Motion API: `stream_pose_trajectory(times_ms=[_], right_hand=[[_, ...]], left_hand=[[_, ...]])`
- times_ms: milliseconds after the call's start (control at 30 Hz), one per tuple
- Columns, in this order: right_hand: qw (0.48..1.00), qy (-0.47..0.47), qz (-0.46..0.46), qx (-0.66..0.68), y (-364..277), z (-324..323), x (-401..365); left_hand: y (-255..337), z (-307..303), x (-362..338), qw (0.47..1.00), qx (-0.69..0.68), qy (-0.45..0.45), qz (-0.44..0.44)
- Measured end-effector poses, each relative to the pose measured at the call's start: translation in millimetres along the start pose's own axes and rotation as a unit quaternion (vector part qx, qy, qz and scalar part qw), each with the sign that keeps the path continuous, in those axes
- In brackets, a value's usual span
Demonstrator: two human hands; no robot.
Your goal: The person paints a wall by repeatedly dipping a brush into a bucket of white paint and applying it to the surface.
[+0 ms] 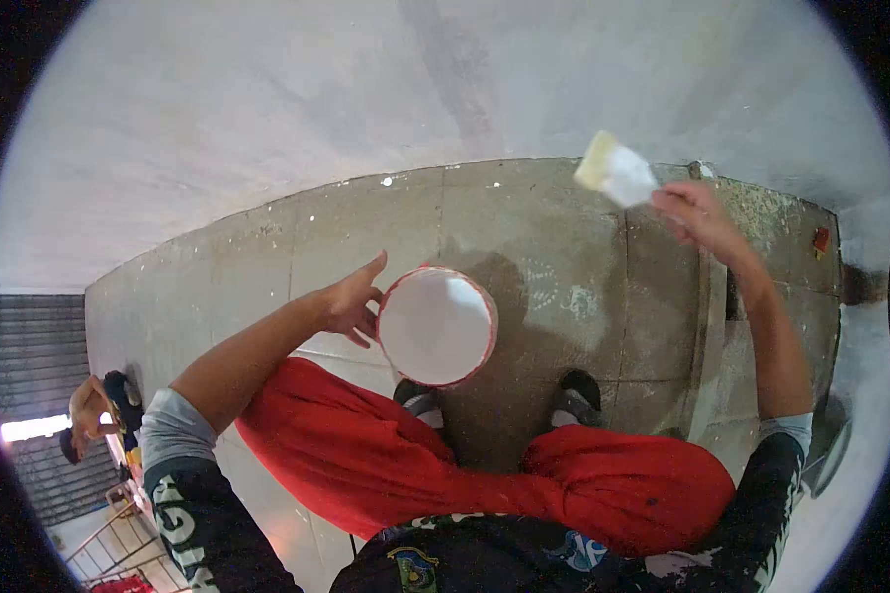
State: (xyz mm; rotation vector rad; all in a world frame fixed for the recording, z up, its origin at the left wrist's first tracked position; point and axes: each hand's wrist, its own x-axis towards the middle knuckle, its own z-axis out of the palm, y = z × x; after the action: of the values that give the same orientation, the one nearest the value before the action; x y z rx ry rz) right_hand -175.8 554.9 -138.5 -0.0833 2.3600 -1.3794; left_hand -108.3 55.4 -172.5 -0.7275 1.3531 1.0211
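Observation:
My right hand [697, 212] is closed round the handle of a paint brush [618, 173], held up near the foot of the wall. White covers the middle of the brush and its tip looks pale yellow; it is slightly blurred. At the left rim of a round bucket [437, 326] is my left hand [351, 301], with its fingers apart. Whether its fingertips touch the bucket I cannot tell. The bucket has a red-stained rim and white inside, and it is near my feet.
A pale wall [366, 99] rises ahead of the tiled floor [316, 232], which has white spots. A red object [821, 239] lies at the far right. Another person [91, 410] is at the far left, by a slatted shutter [35, 356] and a metal frame [119, 544].

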Motion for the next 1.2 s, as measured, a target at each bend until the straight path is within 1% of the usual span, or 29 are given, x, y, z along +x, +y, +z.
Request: stream_pose_trajectory(times_ms=[33, 67, 100, 133, 167, 200, 233, 267, 300, 333, 367, 433, 467, 500, 533, 567, 600, 633, 667, 700, 733, 767, 800, 833, 900, 967, 1033, 1133, 1200], right_hand=[[0.999, -0.041, -0.021, -0.028, -8.6, 8.5, -0.3], [0.999, -0.039, -0.021, -0.03, -19.2, 16.5, -1.2], [0.994, -0.095, -0.034, -0.053, -30.7, 23.8, -2.6], [0.985, -0.15, -0.047, -0.076, -40.2, 30.2, -3.3], [0.985, -0.149, -0.047, -0.079, -44.2, 37.0, -3.0], [0.971, -0.184, -0.095, -0.119, -45.2, 44.6, -1.4], [0.952, -0.218, -0.141, -0.16, -48.0, 50.9, -0.5], [0.951, -0.217, -0.143, -0.166, -52.4, 56.6, -2.5], [0.938, -0.219, -0.176, -0.203, -56.5, 62.7, -6.2], [0.922, -0.221, -0.208, -0.239, -60.5, 68.5, -9.5], [0.921, -0.22, -0.207, -0.244, -64.6, 74.2, -11.6], [0.906, -0.209, -0.238, -0.281, -70.0, 90.5, -17.4], [0.905, -0.219, -0.231, -0.283, -75.7, 98.6, -21.1], [0.896, -0.226, -0.205, -0.321, -85.3, 106.1, -24.0], [0.887, -0.232, -0.18, -0.357, -93.6, 114.7, -25.7], [0.885, -0.236, -0.177, -0.359, -100.7, 125.6, -25.6], [0.866, -0.262, -0.158, -0.395, -107.2, 135.5, -24.4], [0.845, -0.29, -0.138, -0.428, -109.5, 143.1, -25.6], [0.842, -0.298, -0.136, -0.429, -104.0, 150.5, -25.1], [0.848, -0.287, -0.202, -0.397, -92.3, 161.7, -22.0], [0.851, -0.273, -0.267, -0.362, -79.7, 173.6, -17.8], [0.85, -0.276, -0.266, -0.361, -66.1, 186.8, -12.7], [0.84, -0.267, -0.289, -0.373, -52.7, 200.7, -7.0], [0.83, -0.256, -0.313, -0.385, -47.3, 210.2, -3.1], [0.823, -0.27, -0.313, -0.389, -39.3, 219.6, 1.6], [0.815, -0.285, -0.314, -0.394, -36.3, 230.5, 7.1], [0.782, -0.329, -0.259, -0.462, -34.2, 242.4, 14.9], [0.778, -0.316, -0.261, -0.476, -25.9, 253.5, 21.7], [0.782, -0.314, -0.265, -0.469, -17.2, 260.2, 29.0]], left_hand=[[5.5, 4.5, -2.2, 1.0, 0.001, -0.004, 0.028], [9.3, 8.6, -2.6, 0.998, 0.0, -0.009, 0.057], [11.7, 10.2, 1.2, 0.998, 0.001, -0.011, 0.059], [14.8, 11.0, 5.9, 0.996, -0.008, -0.018, 0.084], [16.4, 12.0, 10.1, 0.994, -0.018, -0.026, 0.109], [18.2, 15.4, 8.5, 0.993, -0.02, -0.028, 0.112], [22.0, 21.3, 0.6, 0.99, 0.038, -0.035, 0.131], [26.1, 27.6, -7.3, 0.983, 0.096, -0.04, 0.152], [30.5, 42.9, -24.5, 0.982, 0.094, -0.041, 0.158], [32.6, 65.3, -51.1, 0.911, 0.347, 0.117, 0.19], [32.2, 85.0, -77.7, 0.754, 0.566, 0.265, 0.203], [17.8, 115.8, -122.9, 0.622, 0.642, 0.3, 0.331], [12.1, 129.4, -135.1, 0.642, 0.649, 0.236, 0.334], [5.5, 138.7, -139.6, 0.656, 0.652, 0.174, 0.336], [-7.6, 143.5, -132.3, 0.661, 0.648, 0.17, 0.338], [-21.9, 146.7, -121.4, 0.643, 0.668, 0.098, 0.362], [-22.6, 150.9, -120.3, 0.62, 0.683, 0.025, 0.386], [-22.8, 153.5, -120.8, 0.625, 0.677, 0.021, 0.389], [-21.1, 155.4, -123.7, 0.614, 0.723, -0.005, 0.317], [-18.8, 156.9, -128.0, 0.597, 0.764, -0.031, 0.243], [-22.1, 156.7, -126.1, 0.601, 0.761, -0.033, 0.243], [-25.8, 156.3, -123.5, 0.577, 0.764, 0.024, 0.288], [-28.3, 156.4, -121.7, 0.55, 0.763, 0.08, 0.33], [-28.3, 157.2, -122.6, 0.551, 0.762, 0.079, 0.331], [-27.2, 159.6, -125.1, 0.534, 0.785, 0.065, 0.306], [-31.8, 162.3, -121.3, 0.534, 0.788, 0.063, 0.301], [-33.9, 163.1, -118.1, 0.535, 0.788, 0.065, 0.297], [-38.1, 161.8, -113.6, 0.538, 0.788, 0.07, 0.291], [-40.8, 159.7, -112.6, 0.503, 0.797, 0.125, 0.31]])
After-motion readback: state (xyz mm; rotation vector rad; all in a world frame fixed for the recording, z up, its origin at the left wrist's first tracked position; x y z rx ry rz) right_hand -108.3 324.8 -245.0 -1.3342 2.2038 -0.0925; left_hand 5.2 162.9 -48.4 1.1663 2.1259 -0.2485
